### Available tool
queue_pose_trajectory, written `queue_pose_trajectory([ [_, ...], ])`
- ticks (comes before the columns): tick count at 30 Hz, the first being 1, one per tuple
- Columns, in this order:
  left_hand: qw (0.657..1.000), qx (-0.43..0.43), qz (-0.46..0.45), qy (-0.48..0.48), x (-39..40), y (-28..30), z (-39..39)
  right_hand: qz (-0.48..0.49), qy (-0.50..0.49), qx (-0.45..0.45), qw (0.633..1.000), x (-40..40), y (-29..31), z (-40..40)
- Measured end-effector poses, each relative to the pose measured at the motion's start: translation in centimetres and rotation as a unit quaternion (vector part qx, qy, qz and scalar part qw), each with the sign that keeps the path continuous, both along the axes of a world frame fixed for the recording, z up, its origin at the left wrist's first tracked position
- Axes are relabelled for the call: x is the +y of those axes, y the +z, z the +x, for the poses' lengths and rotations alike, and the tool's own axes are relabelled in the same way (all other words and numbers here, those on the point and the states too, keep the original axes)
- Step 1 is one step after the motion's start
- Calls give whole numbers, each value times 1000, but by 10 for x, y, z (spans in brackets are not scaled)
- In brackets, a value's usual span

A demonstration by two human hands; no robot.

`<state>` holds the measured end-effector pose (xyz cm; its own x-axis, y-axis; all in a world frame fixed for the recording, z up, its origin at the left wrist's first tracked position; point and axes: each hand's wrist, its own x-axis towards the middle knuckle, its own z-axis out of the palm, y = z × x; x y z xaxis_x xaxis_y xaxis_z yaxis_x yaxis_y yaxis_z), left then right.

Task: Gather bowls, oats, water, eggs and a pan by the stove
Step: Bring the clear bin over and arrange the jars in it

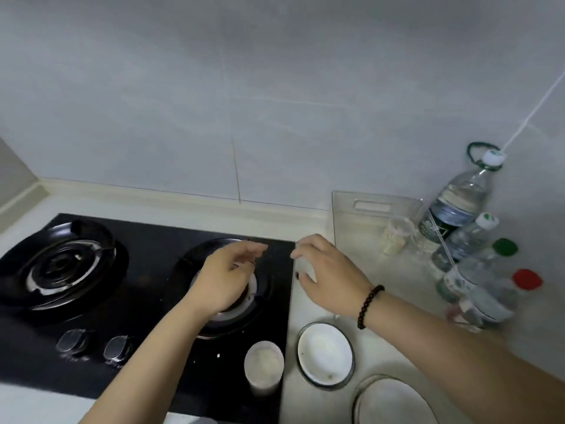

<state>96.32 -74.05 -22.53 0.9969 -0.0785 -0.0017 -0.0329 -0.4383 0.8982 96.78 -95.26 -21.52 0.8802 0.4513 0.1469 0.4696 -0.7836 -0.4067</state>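
left hand [227,270] over right burner [232,289], grip loose, grasping nothing | right hand [324,270] at stove [146,301] edge, maybe cupping something pale, blurred, cannot tell | cup of oats [264,367] on stove edge, bowl [325,358] on bench [382,286], water bottles [458,209] right | risk: forearm knocks oats cup over
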Motion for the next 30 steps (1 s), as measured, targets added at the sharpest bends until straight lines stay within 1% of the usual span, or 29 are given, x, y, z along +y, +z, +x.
queue_pose_trajectory([
  [2,1000,12,13,9,20,-3,-21,3,56,27,998,25,-8,-28],
  [3,1000,20,18,12,31,-6,-32,-14,79,46,996,37,-15,-41],
  [5,999,41,25,10,48,-14,-52,-97,115,83,985,54,-31,-64],
  [7,996,84,39,-12,65,-25,-69,-189,134,115,966,71,-45,-80],
  [8,993,104,43,-30,69,-32,-76,-207,131,136,960,76,-50,-85],
  [10,988,131,59,-64,78,-43,-90,-193,100,178,960,85,-56,-91],
  [12,986,136,74,-70,85,-51,-101,-179,71,206,959,90,-58,-94],
  [15,987,126,86,-51,104,-54,-114,-165,30,235,958,93,-61,-99],
  [17,983,105,137,-66,124,-56,-119,-168,0,235,958,94,-65,-103],
  [19,963,106,216,-120,142,-58,-120,-161,-32,237,958,95,-69,-107],
  [20,949,122,250,-149,149,-58,-121,-154,-44,236,958,96,-72,-109],
  [22,919,184,294,-189,160,-61,-120,-145,-58,231,960,99,-76,-111],
  [24,892,253,311,-208,163,-65,-120,-137,-69,226,962,102,-80,-111],
  [26,871,290,332,-218,164,-66,-122,-126,-78,223,964,104,-82,-112],
  [28,861,310,343,-213,165,-68,-125,-119,-81,221,965,104,-84,-113],
  [30,860,321,347,-193,165,-69,-129,-117,-82,219,965,104,-86,-114],
])
